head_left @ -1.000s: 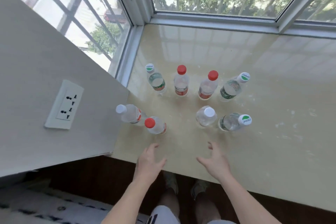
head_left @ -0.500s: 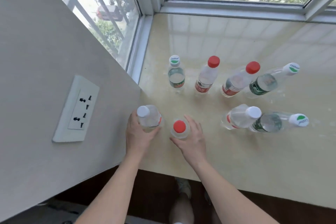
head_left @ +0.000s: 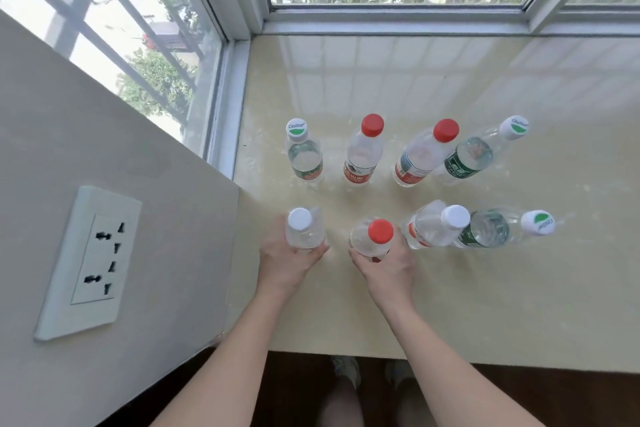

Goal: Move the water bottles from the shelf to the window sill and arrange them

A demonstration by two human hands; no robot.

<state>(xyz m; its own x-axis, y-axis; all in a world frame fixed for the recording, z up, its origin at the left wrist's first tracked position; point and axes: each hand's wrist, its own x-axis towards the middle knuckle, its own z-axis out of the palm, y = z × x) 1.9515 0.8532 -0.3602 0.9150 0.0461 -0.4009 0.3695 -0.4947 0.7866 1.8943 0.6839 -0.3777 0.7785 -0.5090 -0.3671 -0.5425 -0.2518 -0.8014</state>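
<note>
Several clear water bottles stand in two rows on the cream window sill (head_left: 519, 305). My left hand (head_left: 284, 260) grips the white-capped bottle (head_left: 304, 232) at the near left. My right hand (head_left: 388, 267) grips the red-capped bottle (head_left: 372, 241) beside it. To their right in the near row stand another white-capped bottle (head_left: 436, 227) and a green-labelled bottle (head_left: 495, 229). The far row holds a green-and-white-capped bottle (head_left: 304, 156), two red-capped bottles (head_left: 363, 152) (head_left: 422, 156) and a green-labelled bottle (head_left: 478, 152).
A beige wall (head_left: 104, 184) with a white power socket (head_left: 93, 260) closes off the left side. Window frames and glass (head_left: 398, 14) bound the sill at the back and left. The sill's front edge runs just above my legs and shoes (head_left: 346, 371).
Both hands reached forward from the sill's front edge and closed on the two near-left bottles. The two bottles now stand a little further apart and more in line with the near row.
</note>
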